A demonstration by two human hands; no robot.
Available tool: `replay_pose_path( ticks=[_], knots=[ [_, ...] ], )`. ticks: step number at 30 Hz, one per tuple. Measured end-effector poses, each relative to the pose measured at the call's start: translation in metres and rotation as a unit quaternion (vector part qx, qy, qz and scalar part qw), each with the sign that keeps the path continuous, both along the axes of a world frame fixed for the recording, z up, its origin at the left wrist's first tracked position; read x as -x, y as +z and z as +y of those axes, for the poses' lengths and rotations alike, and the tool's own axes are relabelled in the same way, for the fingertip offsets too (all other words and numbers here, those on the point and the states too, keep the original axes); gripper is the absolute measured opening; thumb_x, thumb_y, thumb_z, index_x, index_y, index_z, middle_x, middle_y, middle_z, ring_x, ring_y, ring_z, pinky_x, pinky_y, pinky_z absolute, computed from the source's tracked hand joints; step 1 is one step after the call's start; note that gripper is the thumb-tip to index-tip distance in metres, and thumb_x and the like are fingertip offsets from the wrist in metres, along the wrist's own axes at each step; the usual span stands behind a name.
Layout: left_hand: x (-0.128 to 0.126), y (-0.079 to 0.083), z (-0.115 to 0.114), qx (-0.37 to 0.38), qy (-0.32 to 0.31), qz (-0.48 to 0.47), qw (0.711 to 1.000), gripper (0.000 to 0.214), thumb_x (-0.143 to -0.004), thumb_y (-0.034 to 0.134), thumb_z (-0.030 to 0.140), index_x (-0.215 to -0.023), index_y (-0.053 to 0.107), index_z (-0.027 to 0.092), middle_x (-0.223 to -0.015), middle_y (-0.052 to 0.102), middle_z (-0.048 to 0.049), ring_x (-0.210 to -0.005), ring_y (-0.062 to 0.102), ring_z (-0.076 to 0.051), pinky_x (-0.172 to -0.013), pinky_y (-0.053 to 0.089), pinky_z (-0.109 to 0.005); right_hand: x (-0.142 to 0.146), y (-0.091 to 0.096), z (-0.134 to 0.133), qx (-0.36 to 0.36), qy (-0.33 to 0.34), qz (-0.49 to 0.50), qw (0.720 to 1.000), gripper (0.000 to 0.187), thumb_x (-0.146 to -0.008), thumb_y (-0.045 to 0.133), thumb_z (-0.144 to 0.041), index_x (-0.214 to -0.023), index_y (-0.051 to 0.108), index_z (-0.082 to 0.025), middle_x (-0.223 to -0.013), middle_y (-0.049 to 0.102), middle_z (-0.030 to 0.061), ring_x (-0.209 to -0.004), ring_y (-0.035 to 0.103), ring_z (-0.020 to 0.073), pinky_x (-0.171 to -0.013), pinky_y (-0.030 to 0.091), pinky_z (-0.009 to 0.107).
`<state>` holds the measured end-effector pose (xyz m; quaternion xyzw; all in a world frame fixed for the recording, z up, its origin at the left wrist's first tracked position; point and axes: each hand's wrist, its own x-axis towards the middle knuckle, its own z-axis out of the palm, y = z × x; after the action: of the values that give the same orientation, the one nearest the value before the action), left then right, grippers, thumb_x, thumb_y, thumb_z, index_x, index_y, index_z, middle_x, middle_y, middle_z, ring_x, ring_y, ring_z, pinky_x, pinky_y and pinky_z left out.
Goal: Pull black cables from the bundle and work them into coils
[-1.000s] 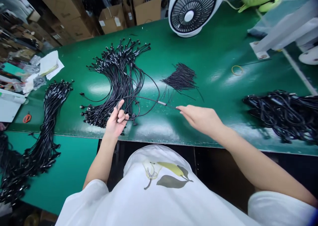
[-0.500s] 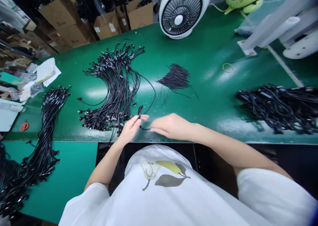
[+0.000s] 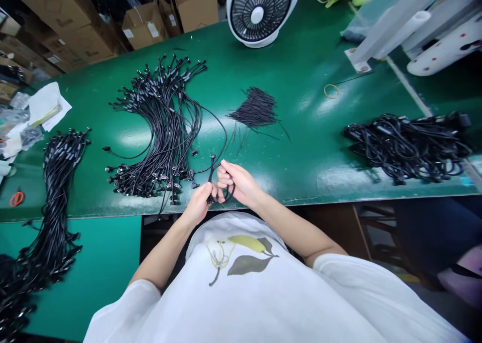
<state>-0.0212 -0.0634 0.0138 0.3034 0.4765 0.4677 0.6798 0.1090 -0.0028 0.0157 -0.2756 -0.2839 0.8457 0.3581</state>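
Near the table's front edge, a black cable (image 3: 212, 175) is partly looped between my two hands. My left hand (image 3: 199, 202) is closed around it, and one connector end sticks up above the fingers. My right hand (image 3: 241, 182) pinches part of the same cable, with a loop hanging below its fingers. Just left of my hands lies a large spread bundle of straight black cables (image 3: 165, 127), connectors at both ends. Beyond my hands is a pile of short thin black ties (image 3: 254, 108).
A white fan (image 3: 259, 14) stands at the back. Coiled black cables (image 3: 406, 147) lie in a heap at right. Another long cable bundle (image 3: 62, 182) hangs over the left edge near orange-handled scissors (image 3: 17, 198). A yellow rubber band (image 3: 332, 91) and a metal post (image 3: 391, 26) are at right.
My right hand has moved in close to my left hand and up, bending the cable into a loop. The whole view has shifted slightly to the right.
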Motion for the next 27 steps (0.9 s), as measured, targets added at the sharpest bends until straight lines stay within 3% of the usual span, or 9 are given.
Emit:
replay_pose_path(
  ticks=[2,6,9,11,13,17,20,23,27],
  knots=[
    [-0.004,-0.004,-0.006,0.016,0.019,-0.005,1.0,0.051,-0.076,0.066,0.061,-0.06,0.047,0.017,-0.071,0.058,-0.0028,-0.072,0.057,-0.014,-0.072,0.047,-0.029,0.0,0.004,-0.003,-0.003,0.001,-0.007,1.0,0.051,-0.077,0.064,-0.064,-0.07,0.041,-0.02,-0.059,0.034,-0.0075,-0.05,0.034,0.006,-0.047,0.034,0.02],
    [-0.007,-0.002,-0.015,0.066,-0.038,-0.08,0.994,0.05,-0.076,0.069,0.059,-0.061,0.047,0.016,-0.093,0.064,-0.0071,-0.087,0.064,-0.019,-0.082,0.051,-0.035,-0.003,0.005,-0.008,-0.064,-0.096,-0.096,0.989,0.048,-0.075,0.066,-0.066,-0.08,0.054,-0.02,-0.084,0.056,0.0015,-0.073,0.054,0.0097,-0.051,0.045,0.017],
    [-0.011,-0.002,-0.017,0.09,-0.045,-0.104,0.99,0.052,-0.073,0.07,0.06,-0.063,0.045,0.016,-0.091,0.065,-0.0069,-0.085,0.066,-0.021,-0.081,0.052,-0.038,-0.006,0.009,-0.009,-0.014,-0.037,-0.066,0.997,0.055,-0.074,0.063,-0.07,-0.097,0.056,-0.02,-0.09,0.061,0.0043,-0.075,0.06,0.0128,-0.046,0.047,0.019],
    [-0.016,-0.003,-0.016,0.096,-0.051,-0.101,0.989,0.053,-0.07,0.073,0.061,-0.063,0.045,0.016,-0.088,0.065,-0.0064,-0.083,0.067,-0.021,-0.08,0.053,-0.038,-0.006,0.013,-0.007,0.01,-0.014,-0.04,0.999,0.054,-0.074,0.064,-0.069,-0.097,0.052,-0.022,-0.08,0.059,0.0002,-0.063,0.057,0.0107,-0.039,0.041,0.018],
    [-0.021,-0.006,-0.014,0.103,-0.059,-0.095,0.988,0.05,-0.069,0.074,0.061,-0.07,0.051,0.016,-0.087,0.066,-0.0053,-0.081,0.066,-0.02,-0.079,0.052,-0.037,-0.005,0.016,-0.005,0.007,-0.055,-0.016,0.998,0.05,-0.074,0.068,-0.064,-0.091,0.046,-0.023,-0.075,0.053,-0.0051,-0.053,0.048,0.0057,-0.038,0.035,0.014],
    [-0.027,-0.01,-0.007,0.077,-0.09,-0.081,0.99,0.054,-0.072,0.072,0.06,-0.103,0.057,0.019,-0.083,0.067,-0.003,-0.075,0.064,-0.017,-0.074,0.048,-0.033,-0.004,0.015,0.002,-0.034,-0.098,-0.007,0.995,0.044,-0.077,0.069,-0.057,-0.086,0.044,-0.023,-0.072,0.041,-0.009,-0.045,0.031,-0.0004,-0.038,0.023,0.011],
    [-0.026,-0.009,-0.003,0.047,-0.175,-0.05,0.982,0.053,-0.076,0.067,0.062,-0.097,0.061,0.014,-0.072,0.064,-0.0035,-0.064,0.058,-0.014,-0.065,0.043,-0.029,-0.013,0.014,0.007,-0.059,-0.022,-0.029,0.998,0.04,-0.08,0.066,-0.056,-0.087,0.049,-0.02,-0.07,0.039,-0.0085,-0.043,0.027,-0.0004,-0.036,0.018,0.012],
    [-0.027,-0.005,-0.003,0.05,-0.226,-0.041,0.972,0.049,-0.079,0.066,0.059,-0.087,0.064,0.011,-0.063,0.056,-0.001,-0.059,0.052,-0.012,-0.061,0.041,-0.027,-0.024,0.016,0.01,-0.042,0.064,-0.024,0.997,0.042,-0.079,0.068,-0.056,-0.085,0.053,-0.017,-0.069,0.039,-0.0078,-0.044,0.028,-0.0002,-0.037,0.023,0.014],
    [-0.036,0.003,-0.004,0.094,-0.175,-0.111,0.974,0.045,-0.074,0.072,0.056,-0.08,0.059,0.013,-0.061,0.047,0.0032,-0.058,0.051,-0.011,-0.061,0.045,-0.026,-0.03,0.019,0.015,0.002,-0.002,0.007,1.0,0.05,-0.078,0.062,-0.066,-0.077,0.051,-0.017,-0.062,0.032,-0.0092,-0.041,0.018,-0.0002,-0.035,0.014,0.015]
  ],
)
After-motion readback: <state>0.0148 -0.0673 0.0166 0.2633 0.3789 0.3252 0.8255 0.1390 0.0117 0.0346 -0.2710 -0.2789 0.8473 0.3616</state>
